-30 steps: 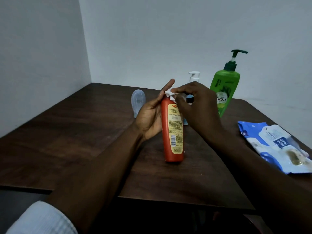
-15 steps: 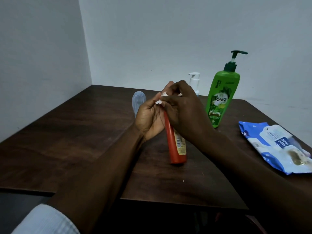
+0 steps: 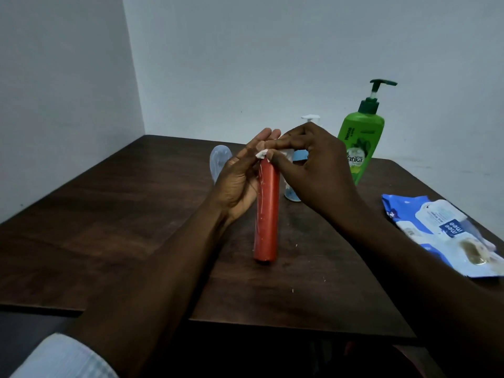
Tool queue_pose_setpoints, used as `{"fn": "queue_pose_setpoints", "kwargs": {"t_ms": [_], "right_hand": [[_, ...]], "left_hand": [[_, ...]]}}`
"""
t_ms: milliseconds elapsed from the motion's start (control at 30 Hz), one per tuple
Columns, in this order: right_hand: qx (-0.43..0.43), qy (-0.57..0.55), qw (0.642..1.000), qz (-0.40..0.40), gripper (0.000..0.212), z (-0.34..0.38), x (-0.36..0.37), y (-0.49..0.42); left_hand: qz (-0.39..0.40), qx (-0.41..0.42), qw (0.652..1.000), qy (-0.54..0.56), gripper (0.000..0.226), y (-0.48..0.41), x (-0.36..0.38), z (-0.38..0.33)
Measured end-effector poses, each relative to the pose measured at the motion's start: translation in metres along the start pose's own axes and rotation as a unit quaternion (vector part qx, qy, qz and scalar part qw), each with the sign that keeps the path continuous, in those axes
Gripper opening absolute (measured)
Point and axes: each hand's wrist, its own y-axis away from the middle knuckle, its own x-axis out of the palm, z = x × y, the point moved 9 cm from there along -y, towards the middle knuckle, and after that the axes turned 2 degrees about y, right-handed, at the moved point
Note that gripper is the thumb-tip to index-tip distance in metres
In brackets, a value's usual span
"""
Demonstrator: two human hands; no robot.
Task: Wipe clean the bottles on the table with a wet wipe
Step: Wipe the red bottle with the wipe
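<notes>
A tall red bottle [image 3: 267, 214] stands on the dark wooden table [image 3: 122, 214], its plain side toward me. My left hand [image 3: 240, 181] holds its upper part from the left. My right hand [image 3: 313, 170] pinches a small white wet wipe [image 3: 261, 154] against the bottle's top. Behind my right hand stands a green pump bottle [image 3: 360, 143]. A white pump bottle [image 3: 311, 120] is mostly hidden, with only its head and base showing. A pale blue bottle [image 3: 219, 162] stands at the back left of my hands.
A blue and white wet wipe pack [image 3: 441, 233] lies at the table's right edge. White walls meet in a corner behind the table. The table's near edge has a step, with the left part set farther forward.
The red bottle has turned, so its yellow label no longer faces me. My right hand has kept the wipe at the bottle's top, shifting slightly.
</notes>
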Motion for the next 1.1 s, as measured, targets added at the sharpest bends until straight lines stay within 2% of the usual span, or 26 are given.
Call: {"fn": "queue_pose_setpoints", "kwargs": {"t_ms": [133, 367, 733, 967, 1100], "right_hand": [[0.028, -0.002, 0.999, -0.018, 0.020, -0.010, -0.001, 0.002], [0.055, -0.001, 0.998, -0.016, 0.015, -0.022, -0.002, 0.019], [0.118, -0.051, 0.991, 0.041, 0.021, -0.022, 0.000, 0.085], [0.076, -0.027, 0.994, 0.076, 0.027, -0.005, -0.002, 0.124], [0.076, -0.030, 0.993, 0.087, 0.028, -0.003, -0.001, 0.138]], "left_hand": [[0.025, -0.010, 1.000, 0.013, 0.038, 0.000, 0.002, 0.001], [0.000, -0.012, 0.999, 0.043, 0.035, 0.001, 0.003, 0.005], [-0.039, -0.009, 0.999, 0.016, 0.043, 0.002, -0.007, 0.007], [-0.054, -0.012, 0.998, 0.021, 0.041, 0.002, -0.011, 0.007], [-0.071, -0.014, 0.997, 0.009, 0.030, 0.003, -0.016, 0.007]]}}
